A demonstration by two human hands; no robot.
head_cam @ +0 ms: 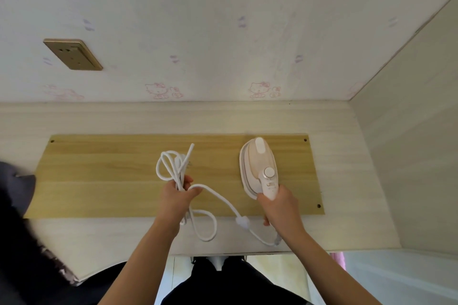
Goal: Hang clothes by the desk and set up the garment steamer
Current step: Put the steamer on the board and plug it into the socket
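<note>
Steamer: the garment steamer (257, 166) lies flat on the wooden board (104, 176), toward the right end of the tabletop (347, 168), nose pointing at the back wall.
Right hand: the right hand (280, 208) has its fingers wrapped round the steamer's handle.
Left hand: the left hand (177, 197) grips the bundled white cord (173, 166), loops fanning away from the person.
Key relation: the wall socket (73, 54) sits up and to the left of the left hand, which is nearer; the plug itself cannot be made out.
Cord slack: one loop trails to the tabletop's near edge.
</note>
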